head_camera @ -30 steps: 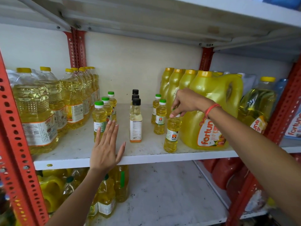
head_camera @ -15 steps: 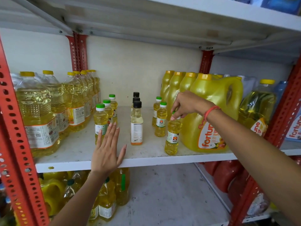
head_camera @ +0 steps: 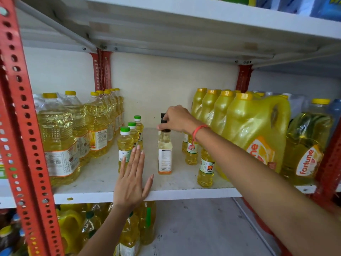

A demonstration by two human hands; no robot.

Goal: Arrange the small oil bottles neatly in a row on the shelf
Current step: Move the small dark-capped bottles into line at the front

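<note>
On the white shelf (head_camera: 99,182) three small green-capped oil bottles (head_camera: 125,145) stand in a row running front to back at the left. In the middle stands a row of black-capped bottles (head_camera: 164,154) with pale oil. My right hand (head_camera: 175,120) grips the black cap of the front one. Three more small oil bottles (head_camera: 205,169) stand to the right, partly hidden behind my right forearm. My left hand (head_camera: 132,182) rests flat and open on the shelf's front edge, fingertips in front of the nearest green-capped bottle.
Large yellow-capped oil bottles (head_camera: 57,141) fill the shelf's left side. Big yellow Fortune jugs (head_camera: 258,135) crowd the right. A red perforated post (head_camera: 24,126) stands at the left. More oil bottles (head_camera: 129,235) sit on the lower shelf. The upper shelf (head_camera: 166,24) hangs overhead.
My right hand let go of the small bottle at the right front and moved left onto the black cap of the middle bottle. The left hand stayed put.
</note>
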